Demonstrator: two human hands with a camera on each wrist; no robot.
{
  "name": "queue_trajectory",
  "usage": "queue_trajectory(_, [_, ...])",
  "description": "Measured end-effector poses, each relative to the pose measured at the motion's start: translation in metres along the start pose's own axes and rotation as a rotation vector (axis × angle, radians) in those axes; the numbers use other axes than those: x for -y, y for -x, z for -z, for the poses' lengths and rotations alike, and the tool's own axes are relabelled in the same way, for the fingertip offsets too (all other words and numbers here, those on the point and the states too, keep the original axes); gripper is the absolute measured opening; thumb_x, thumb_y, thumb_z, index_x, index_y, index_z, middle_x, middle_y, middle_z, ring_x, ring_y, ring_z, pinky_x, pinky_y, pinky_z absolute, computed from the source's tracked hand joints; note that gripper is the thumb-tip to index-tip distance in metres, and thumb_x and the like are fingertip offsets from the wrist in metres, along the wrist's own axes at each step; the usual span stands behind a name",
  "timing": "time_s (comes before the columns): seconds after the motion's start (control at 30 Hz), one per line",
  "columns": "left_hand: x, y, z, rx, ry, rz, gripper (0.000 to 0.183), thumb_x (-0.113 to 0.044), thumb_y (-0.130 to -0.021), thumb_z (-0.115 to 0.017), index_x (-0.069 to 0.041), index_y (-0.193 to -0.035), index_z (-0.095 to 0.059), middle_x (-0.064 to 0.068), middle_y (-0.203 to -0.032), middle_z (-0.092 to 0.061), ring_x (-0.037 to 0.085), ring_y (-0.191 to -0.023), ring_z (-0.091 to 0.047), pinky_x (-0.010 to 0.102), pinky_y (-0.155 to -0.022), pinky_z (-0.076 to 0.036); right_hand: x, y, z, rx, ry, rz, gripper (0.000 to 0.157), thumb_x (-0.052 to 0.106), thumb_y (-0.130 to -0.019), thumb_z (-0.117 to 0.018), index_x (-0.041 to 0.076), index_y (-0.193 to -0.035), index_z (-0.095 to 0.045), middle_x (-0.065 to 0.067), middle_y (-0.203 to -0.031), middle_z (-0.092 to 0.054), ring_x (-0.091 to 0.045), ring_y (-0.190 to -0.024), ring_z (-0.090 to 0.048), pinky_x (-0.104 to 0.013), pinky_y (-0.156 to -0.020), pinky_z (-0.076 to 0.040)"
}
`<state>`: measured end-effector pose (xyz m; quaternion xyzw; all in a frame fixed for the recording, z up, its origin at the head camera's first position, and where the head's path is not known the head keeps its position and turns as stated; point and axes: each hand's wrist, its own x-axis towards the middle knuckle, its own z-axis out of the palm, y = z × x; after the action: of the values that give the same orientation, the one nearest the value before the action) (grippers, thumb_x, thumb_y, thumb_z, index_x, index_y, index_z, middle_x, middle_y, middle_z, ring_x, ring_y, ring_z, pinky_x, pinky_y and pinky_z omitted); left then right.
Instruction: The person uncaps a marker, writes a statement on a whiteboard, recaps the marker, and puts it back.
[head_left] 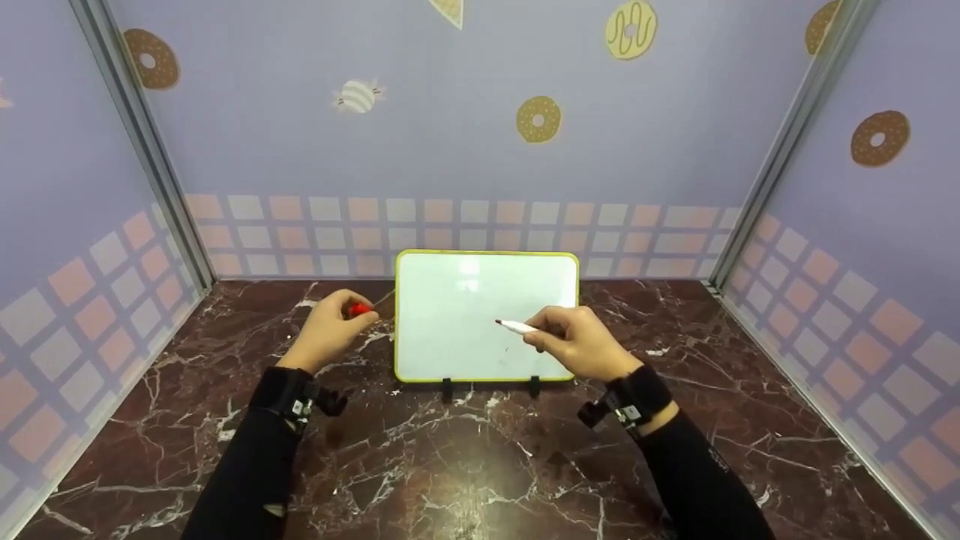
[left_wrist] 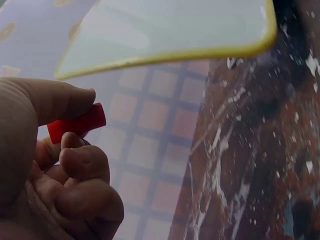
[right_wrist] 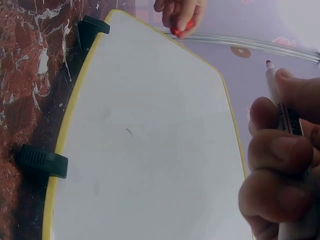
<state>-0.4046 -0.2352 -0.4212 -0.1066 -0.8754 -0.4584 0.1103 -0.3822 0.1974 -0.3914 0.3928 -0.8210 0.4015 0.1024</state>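
A whiteboard (head_left: 465, 315) with a yellow frame stands on the table, held by dark clip feet along its lower edge. To its left, my left hand (head_left: 334, 324) pinches a red marker cap (left_wrist: 77, 124) between thumb and fingers. My right hand (head_left: 581, 341) grips a white marker (head_left: 517, 326) in front of the board's right half. The marker's dark tip is bare and points left; in the right wrist view the marker (right_wrist: 271, 82) appears apart from the board. A small dark stroke (right_wrist: 128, 132) shows on the white surface.
The table (head_left: 465, 465) has a dark red marbled top. Behind it rises a lilac back wall (head_left: 450, 165) with doughnut prints and pink and white squares. Side walls with metal corner posts (head_left: 787, 150) bound the left and right. One clip foot (right_wrist: 42, 160) juts out from the board.
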Motion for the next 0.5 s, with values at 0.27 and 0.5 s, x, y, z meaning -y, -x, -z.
queue_trajectory(0.27, [0.015,0.003,0.002,0.039,-0.133,0.058,0.028,-0.024,-0.109,-0.071,0.0,-0.123,-0.066,0.017,-0.111,-0.065,0.032,-0.098,-0.061,0.046,-0.087,-0.05,0.0,0.001,-0.001,0.0,-0.027,0.002,0.008,0.013,-0.109,-0.076,0.007,-0.11,-0.081,-0.002,-0.083,-0.073,-0.004,-0.053,-0.042,-0.021,-0.051,-0.034])
queue_trajectory(0.5, [0.029,0.003,0.004,0.053,-0.231,0.072,0.032,-0.024,-0.107,-0.07,0.004,-0.124,-0.069,0.021,-0.115,-0.071,0.036,-0.1,-0.067,0.054,-0.091,-0.055,-0.002,0.0,-0.002,-0.024,-0.037,0.025,0.007,0.012,-0.108,-0.076,0.007,-0.107,-0.081,-0.003,-0.082,-0.074,-0.005,-0.055,-0.047,-0.021,-0.052,-0.036])
